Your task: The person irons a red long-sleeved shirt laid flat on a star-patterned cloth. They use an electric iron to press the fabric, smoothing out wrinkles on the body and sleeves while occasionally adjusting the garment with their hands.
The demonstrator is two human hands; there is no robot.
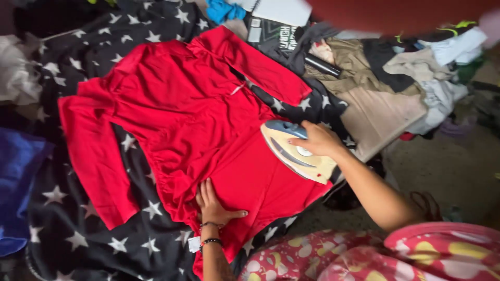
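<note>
Head view: right hand [319, 139] on iron [297, 151] near red garment [182, 119] hem

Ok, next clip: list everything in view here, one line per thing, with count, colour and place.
garment: one, red, long-sleeved, spread flat at centre
star cloth: one, black with white stars, under the garment
iron: one, cream and blue, on the garment's right part
clothes pile: several, tan, black and white, upper right
notebook: one, white, top edge
blue fabric: one, far left
bracelets: two, dark beads, left wrist
left hand: flat on the garment
right hand: gripping the iron
</note>
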